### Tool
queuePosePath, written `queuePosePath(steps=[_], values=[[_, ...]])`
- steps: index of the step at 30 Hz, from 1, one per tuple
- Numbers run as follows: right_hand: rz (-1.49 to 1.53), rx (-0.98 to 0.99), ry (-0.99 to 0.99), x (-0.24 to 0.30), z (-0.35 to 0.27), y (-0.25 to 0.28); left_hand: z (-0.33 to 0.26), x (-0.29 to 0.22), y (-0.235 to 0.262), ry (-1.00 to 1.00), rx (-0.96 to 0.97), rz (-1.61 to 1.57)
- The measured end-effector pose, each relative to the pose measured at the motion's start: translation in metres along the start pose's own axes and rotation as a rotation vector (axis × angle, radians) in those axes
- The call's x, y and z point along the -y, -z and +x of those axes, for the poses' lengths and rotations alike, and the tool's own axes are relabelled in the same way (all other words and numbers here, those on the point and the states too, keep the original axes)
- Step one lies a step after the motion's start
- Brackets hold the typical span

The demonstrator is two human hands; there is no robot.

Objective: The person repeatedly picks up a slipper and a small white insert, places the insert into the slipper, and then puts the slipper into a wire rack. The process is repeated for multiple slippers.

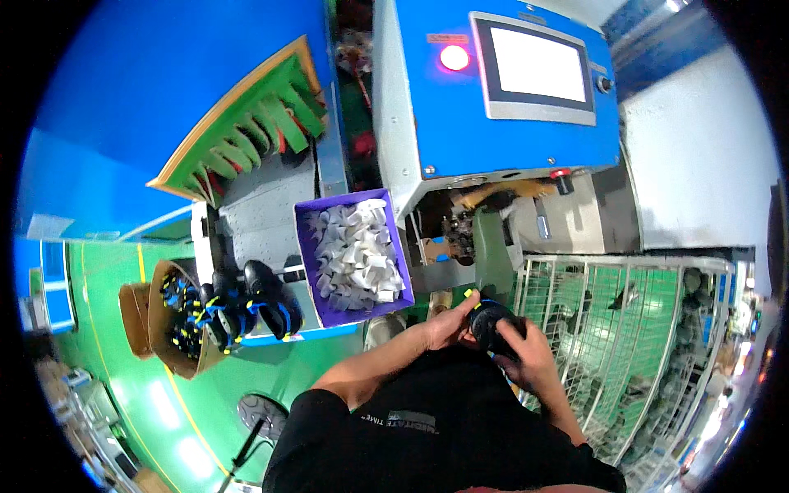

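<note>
Black shirt (460, 419) filling lower centre, curled left hand (449, 325) and right hand (532, 357) are clasping a dark shoe (488, 319), likely light, pliable, best side-gripped.

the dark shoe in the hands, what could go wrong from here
The dark shoe is held up off any surface between the left hand and the right hand, so it might drop if the grip slips. The white wire rack stands close by the right arm, so an elbow could perhaps knock it. The purple box is filled high with white pieces; a bump might spill some.
</note>
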State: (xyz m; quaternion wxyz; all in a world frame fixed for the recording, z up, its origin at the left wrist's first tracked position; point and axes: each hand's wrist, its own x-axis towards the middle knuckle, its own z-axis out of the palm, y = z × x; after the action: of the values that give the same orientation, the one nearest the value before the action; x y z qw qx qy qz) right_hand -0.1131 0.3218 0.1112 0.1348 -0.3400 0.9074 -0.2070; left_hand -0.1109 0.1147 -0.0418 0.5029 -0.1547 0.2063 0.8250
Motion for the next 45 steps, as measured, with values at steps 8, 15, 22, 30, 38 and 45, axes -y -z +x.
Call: queuePosePath(steps=[8,15,22,30,38,45], values=[[0.999,-0.164,-0.228,-0.097,0.062,-0.088,0.004,0.030,0.008,0.134,-0.349,0.231],[1.756,-0.505,-0.447,-0.086,-0.034,0.000,-0.012,0.017,0.012,-0.233,-0.388,0.170],[1.901,-1.377,0.220,-0.194,-0.251,0.096,0.038,0.032,0.024,-0.125,-0.469,0.243],[2.152,-1.831,1.139,-0.385,-0.275,0.238,0.089,0.033,-0.055,0.028,-0.600,0.657],[1.884,-1.547,0.921,-0.410,-0.264,0.227,-0.081,0.065,0.059,-0.525,-0.483,0.281],[1.799,-1.306,0.021,-0.291,-0.176,0.106,-0.300,0.146,0.100,-1.312,-0.739,-0.033]])
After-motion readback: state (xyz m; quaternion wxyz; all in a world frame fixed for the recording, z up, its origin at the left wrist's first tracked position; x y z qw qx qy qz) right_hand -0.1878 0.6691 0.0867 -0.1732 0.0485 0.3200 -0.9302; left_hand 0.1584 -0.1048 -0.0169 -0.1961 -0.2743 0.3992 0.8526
